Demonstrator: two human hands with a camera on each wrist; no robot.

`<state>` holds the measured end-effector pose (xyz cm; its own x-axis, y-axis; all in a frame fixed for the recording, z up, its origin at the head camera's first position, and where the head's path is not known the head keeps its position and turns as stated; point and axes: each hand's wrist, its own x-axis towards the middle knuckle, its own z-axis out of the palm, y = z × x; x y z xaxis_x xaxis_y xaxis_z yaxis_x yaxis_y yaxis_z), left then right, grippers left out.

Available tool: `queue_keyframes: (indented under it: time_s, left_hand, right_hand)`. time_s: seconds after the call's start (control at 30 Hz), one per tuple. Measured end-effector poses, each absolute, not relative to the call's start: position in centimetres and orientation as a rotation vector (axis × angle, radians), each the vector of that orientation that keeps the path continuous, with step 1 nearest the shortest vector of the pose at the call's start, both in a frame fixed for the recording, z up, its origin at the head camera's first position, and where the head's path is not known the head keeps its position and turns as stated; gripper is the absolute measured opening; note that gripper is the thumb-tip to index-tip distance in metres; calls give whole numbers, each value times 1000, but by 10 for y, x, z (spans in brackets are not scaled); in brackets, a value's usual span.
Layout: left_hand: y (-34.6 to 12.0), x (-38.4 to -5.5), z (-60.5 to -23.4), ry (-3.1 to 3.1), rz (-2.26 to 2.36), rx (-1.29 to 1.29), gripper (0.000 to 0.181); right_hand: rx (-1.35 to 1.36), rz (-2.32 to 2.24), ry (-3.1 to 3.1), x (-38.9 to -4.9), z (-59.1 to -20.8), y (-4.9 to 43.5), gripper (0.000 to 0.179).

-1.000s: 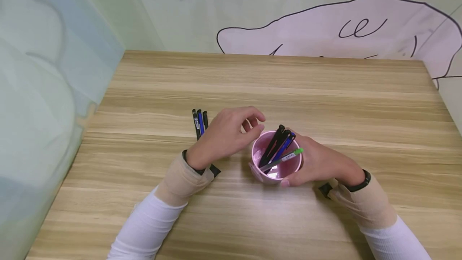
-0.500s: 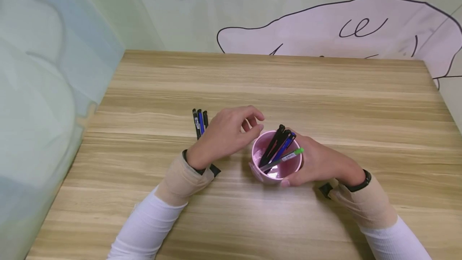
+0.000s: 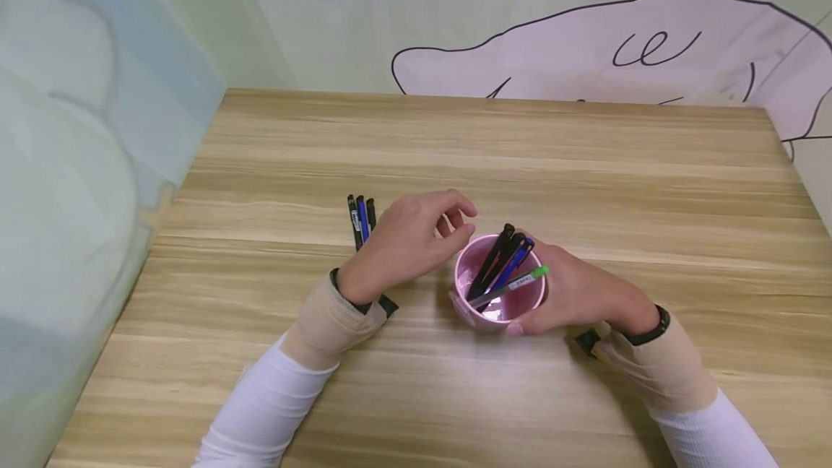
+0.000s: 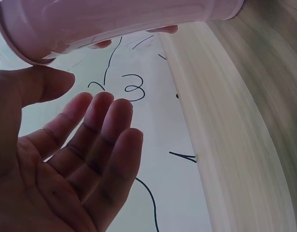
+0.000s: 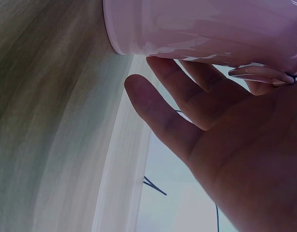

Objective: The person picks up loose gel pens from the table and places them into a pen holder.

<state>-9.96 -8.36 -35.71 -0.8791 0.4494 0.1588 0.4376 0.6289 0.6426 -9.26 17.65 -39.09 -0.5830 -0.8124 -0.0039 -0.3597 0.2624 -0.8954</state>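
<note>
A pink pen cup (image 3: 473, 318) stands on the table, holding black pens (image 3: 492, 263), a blue pen (image 3: 513, 263) and a pen with a green end (image 3: 520, 282). My right hand (image 3: 575, 287) grips the cup from its right side, thumb at the front and fingers around the back. In the right wrist view, fingertips (image 5: 160, 65) meet the cup's wall near its base. My left hand (image 3: 416, 237) hovers left of the cup with loosely bent fingers and nothing in it. From the left wrist, its thumb (image 4: 51, 82) appears right at the cup's rim.
Left of my left hand, two black pens (image 3: 354, 217) and a blue pen (image 3: 362, 219) lie side by side on the wooden table (image 3: 494, 165), partly hidden by that hand. A wall (image 3: 312, 35) with a line drawing rises behind the table's far edge.
</note>
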Motion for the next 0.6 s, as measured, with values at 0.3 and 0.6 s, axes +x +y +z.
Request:
queue_keyframes:
  time_s: [0.3,0.6]
  left_hand:
    - [-85,-101,-358,2841,1045,682,18]
    - [-85,-102,-360,2895,962,647,21]
  right_hand:
    - [-1061,-1286,2059,-92,-390,176,86]
    - [-1057,-1287,2054,-92,-390,176,85]
